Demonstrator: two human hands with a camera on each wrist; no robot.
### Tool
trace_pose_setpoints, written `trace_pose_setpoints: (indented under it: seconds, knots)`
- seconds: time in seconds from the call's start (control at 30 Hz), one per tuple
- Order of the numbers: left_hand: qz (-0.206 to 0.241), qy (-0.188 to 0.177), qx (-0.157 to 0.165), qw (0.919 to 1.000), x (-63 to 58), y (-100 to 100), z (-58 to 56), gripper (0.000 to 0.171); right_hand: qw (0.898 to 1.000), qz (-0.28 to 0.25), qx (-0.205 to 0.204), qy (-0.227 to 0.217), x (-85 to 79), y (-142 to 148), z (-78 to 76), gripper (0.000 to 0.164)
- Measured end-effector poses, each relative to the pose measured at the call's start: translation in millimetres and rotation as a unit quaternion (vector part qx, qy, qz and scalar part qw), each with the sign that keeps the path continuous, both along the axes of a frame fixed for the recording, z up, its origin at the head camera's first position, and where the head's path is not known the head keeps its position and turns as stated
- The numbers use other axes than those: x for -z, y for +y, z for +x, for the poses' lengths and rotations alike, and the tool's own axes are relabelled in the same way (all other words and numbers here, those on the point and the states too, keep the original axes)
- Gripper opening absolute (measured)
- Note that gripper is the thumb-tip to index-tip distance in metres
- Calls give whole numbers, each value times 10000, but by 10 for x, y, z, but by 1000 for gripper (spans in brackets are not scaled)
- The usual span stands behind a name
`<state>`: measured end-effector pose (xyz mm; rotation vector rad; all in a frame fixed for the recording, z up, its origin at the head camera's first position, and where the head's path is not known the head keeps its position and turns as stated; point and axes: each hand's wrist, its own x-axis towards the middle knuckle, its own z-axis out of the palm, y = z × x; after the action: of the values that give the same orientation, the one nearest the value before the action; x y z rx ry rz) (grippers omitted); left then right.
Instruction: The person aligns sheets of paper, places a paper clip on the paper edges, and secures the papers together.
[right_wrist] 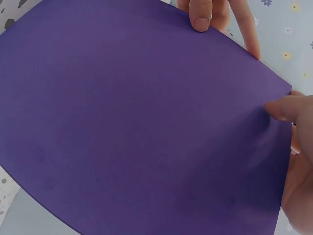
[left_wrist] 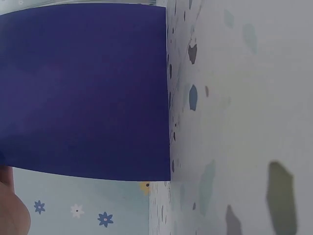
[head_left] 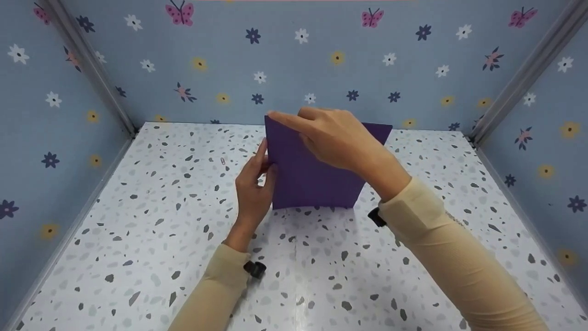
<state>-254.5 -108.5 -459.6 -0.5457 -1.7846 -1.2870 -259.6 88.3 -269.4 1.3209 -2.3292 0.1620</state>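
Observation:
A purple sheet of paper (head_left: 317, 174) stands upright, its lower edge at the speckled tabletop, and fills much of both wrist views. My left hand (head_left: 255, 184) pinches its left edge; in the right wrist view that thumb (right_wrist: 200, 17) lies over the near face. At the top edge my right hand (head_left: 337, 140) grips the sheet, the index finger stretched along the edge to the top left corner. The right thumb (right_wrist: 281, 108) presses the near face, with other fingers behind. Only a bit of my left hand (left_wrist: 12, 210) shows in the left wrist view.
A small paper clip (head_left: 223, 161) lies on the white speckled table (head_left: 156, 220), left of the sheet. Blue flowered panels rise behind (head_left: 294, 59) and on both sides, with grey metal posts (head_left: 94, 69) at the corners.

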Motion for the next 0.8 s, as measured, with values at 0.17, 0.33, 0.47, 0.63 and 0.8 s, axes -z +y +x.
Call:
trace_pose_setpoints:
  seconds: [0.17,0.33,0.47,0.63,0.8]
  knots:
    - [-11,52,-40,10000,1,9,-5,54,10000,18,67,39,11,4,5,59]
    - [-47,68,-53,10000,0,3,1,55,9999,31,111,14,23,-10,8,62]
    - [-98,65,-73,9999,3,-10,3,56,9999,43,107,22,31,-22,8,63]
    - [-89,78,-45,9999,10,-20,-7,58,9999,9,88,56,33,-22,7,62]
    - [-137,98,-111,9998,12,-23,-21,57,9999,1,85,56,30,-3,2,64]
